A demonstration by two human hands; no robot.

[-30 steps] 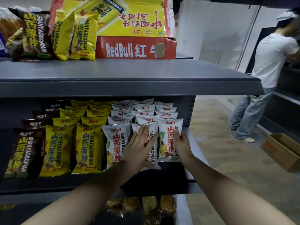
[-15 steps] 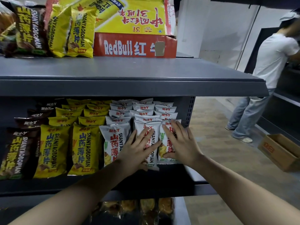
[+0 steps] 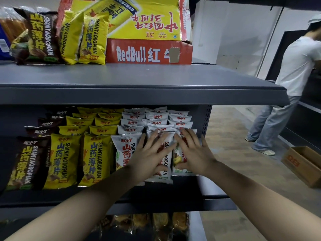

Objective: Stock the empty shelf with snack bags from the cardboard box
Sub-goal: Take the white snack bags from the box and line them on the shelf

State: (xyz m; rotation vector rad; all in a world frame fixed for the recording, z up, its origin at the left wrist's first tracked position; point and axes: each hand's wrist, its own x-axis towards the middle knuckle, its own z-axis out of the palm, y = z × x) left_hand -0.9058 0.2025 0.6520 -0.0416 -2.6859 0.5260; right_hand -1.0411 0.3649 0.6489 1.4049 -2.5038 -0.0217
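Observation:
White snack bags (image 3: pixel 157 119) stand in rows at the right end of the middle shelf (image 3: pixel 156 193), with yellow bags (image 3: pixel 96 160) and brown bags (image 3: pixel 29 162) in rows to their left. My left hand (image 3: pixel 149 157) lies flat, fingers spread, on the front white bag of the middle row. My right hand (image 3: pixel 192 152) presses flat on the front white bag of the rightmost row. Neither hand grips a bag. On the top shelf (image 3: pixel 139 80) stands the red and yellow RedBull cardboard box (image 3: pixel 149 49).
Loose yellow bags (image 3: pixel 83 37) and a brown bag (image 3: pixel 38 35) lean beside the box on the top shelf. A person in a white shirt (image 3: pixel 298 63) stands at right. A brown cardboard box (image 3: pixel 302 164) sits on the floor. Wrapped pastries (image 3: pixel 147 221) fill the lower shelf.
My right hand has moved from the right edge of the front bag onto its face, fingers spread. My left hand stays flat on the middle bag. The view has shifted slightly.

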